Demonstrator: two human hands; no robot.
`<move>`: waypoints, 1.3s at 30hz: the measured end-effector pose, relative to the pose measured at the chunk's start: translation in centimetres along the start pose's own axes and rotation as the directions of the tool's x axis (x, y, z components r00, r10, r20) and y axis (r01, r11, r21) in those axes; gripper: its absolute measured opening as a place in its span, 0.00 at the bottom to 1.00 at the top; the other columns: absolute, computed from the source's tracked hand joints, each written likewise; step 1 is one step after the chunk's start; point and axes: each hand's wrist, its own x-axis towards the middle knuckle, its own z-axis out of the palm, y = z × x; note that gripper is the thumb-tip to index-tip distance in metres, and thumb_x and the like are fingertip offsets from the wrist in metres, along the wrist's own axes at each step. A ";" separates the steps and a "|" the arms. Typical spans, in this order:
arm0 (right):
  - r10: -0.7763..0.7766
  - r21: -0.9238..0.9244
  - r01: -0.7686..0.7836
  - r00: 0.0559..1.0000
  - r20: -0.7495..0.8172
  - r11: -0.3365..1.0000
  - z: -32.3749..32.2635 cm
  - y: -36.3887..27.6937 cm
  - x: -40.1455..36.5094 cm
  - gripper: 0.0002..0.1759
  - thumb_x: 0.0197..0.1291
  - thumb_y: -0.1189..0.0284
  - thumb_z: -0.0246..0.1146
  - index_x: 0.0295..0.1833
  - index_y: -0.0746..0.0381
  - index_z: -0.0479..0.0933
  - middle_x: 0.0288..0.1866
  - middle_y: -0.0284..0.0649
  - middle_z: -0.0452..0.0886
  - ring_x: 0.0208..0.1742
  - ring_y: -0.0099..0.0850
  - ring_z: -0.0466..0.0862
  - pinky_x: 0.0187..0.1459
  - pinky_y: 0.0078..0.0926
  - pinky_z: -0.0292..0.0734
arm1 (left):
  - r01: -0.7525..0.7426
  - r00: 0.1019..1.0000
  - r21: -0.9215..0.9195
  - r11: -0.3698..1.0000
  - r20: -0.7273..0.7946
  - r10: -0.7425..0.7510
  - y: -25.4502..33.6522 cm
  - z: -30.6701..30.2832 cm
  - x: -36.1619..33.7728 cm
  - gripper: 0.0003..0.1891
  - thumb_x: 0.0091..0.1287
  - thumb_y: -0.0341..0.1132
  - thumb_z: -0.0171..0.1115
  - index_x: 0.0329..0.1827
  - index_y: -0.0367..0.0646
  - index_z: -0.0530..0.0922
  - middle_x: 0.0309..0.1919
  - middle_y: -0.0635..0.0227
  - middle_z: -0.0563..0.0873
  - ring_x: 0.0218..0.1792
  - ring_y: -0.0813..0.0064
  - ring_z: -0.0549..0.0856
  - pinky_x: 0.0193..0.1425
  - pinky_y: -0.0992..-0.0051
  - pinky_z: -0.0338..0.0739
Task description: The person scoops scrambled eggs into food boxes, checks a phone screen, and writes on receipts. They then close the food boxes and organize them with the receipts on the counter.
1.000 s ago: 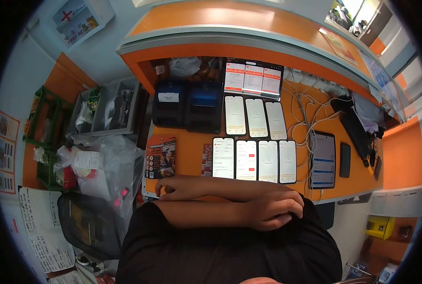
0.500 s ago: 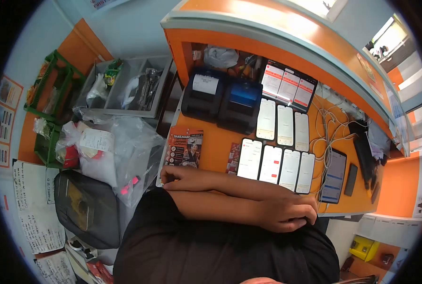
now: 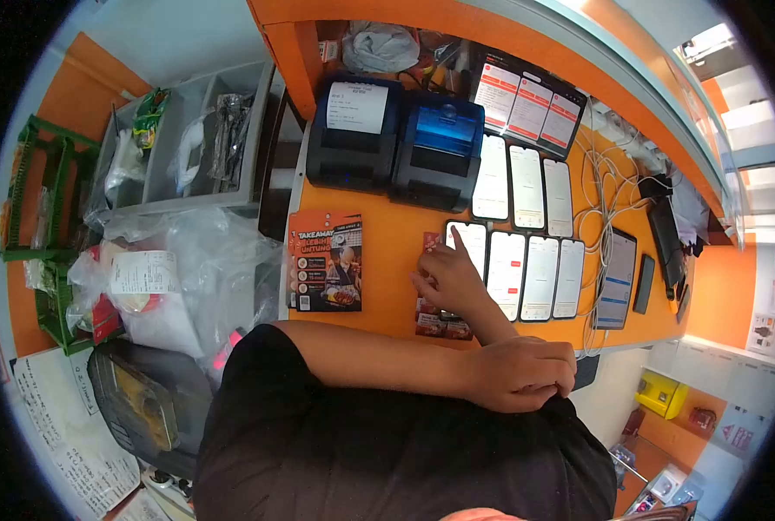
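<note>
My right hand (image 3: 448, 273) reaches across the front of the desk, its index finger stretched out and the other fingers loosely bent. That fingertip is on or just above the upper screen of a white-screened phone (image 3: 468, 233), whose lower part the hand covers. Beside it stand more lit phones in two rows, among them a phone with red buttons (image 3: 504, 278). My left hand (image 3: 526, 373) lies over my right forearm with its fingers curled in, and no object shows in it. A red printed leaflet (image 3: 443, 327) lies partly under my right hand.
Two black receipt printers (image 3: 353, 156) stand at the back, left of a tablet with red panels (image 3: 531, 104). Takeaway leaflets (image 3: 327, 260) lie at the left. White cables (image 3: 609, 191) tangle near another tablet (image 3: 615, 278). A grey bin (image 3: 188, 165) and plastic bags (image 3: 222, 260) are further left.
My right hand has moved from the desk's left edge to the front-left phone and extended its index finger. My left hand stays curled on the right arm. The view has shifted.
</note>
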 end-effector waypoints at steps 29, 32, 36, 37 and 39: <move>-0.456 0.852 -0.329 0.735 0.502 0.408 4.6 -8.9 6.1 0.23 0.68 0.60 0.60 0.63 0.59 0.69 0.51 0.36 0.74 0.52 0.24 0.74 0.57 0.25 0.69 | 0.101 0.993 -0.003 0.995 -0.063 -0.100 1.9 -2.5 -1.6 0.09 0.59 0.20 0.55 0.41 0.42 0.72 0.40 0.62 0.75 0.38 0.64 0.79 0.40 0.67 0.73; 0.007 0.784 -0.219 0.964 0.264 0.581 0.6 -2.9 3.5 0.18 0.67 0.64 0.63 0.57 0.61 0.76 0.44 0.32 0.80 0.44 0.21 0.78 0.46 0.22 0.74 | 0.004 0.989 0.050 0.999 -0.149 0.003 1.5 -3.0 -2.2 0.09 0.60 0.20 0.55 0.41 0.41 0.72 0.39 0.62 0.74 0.39 0.62 0.79 0.41 0.67 0.73; 0.112 -0.281 -0.229 0.919 -0.379 0.932 -2.5 3.9 1.4 0.17 0.48 0.68 0.70 0.45 0.55 0.77 0.44 0.35 0.77 0.54 0.42 0.73 0.55 0.45 0.64 | 0.053 0.983 0.061 0.997 -0.177 -0.042 1.8 -3.2 -2.2 0.08 0.60 0.21 0.56 0.40 0.41 0.73 0.38 0.62 0.74 0.40 0.61 0.79 0.41 0.66 0.73; 0.202 -0.246 -0.331 0.878 -0.434 0.911 -2.2 4.6 1.3 0.20 0.45 0.68 0.71 0.46 0.52 0.76 0.47 0.34 0.75 0.55 0.40 0.72 0.54 0.42 0.64 | 0.081 0.985 0.030 0.996 -0.158 -0.075 1.7 -3.1 -2.1 0.07 0.60 0.21 0.56 0.40 0.41 0.73 0.38 0.62 0.74 0.40 0.61 0.79 0.42 0.66 0.73; 0.192 -0.262 -0.299 0.910 -0.367 0.917 -2.4 4.2 1.0 0.25 0.43 0.67 0.72 0.49 0.50 0.74 0.51 0.35 0.73 0.59 0.39 0.69 0.56 0.43 0.61 | 0.059 0.989 0.042 0.997 -0.137 -0.053 1.5 -2.9 -1.8 0.07 0.60 0.21 0.56 0.40 0.40 0.73 0.37 0.62 0.74 0.40 0.61 0.79 0.41 0.67 0.73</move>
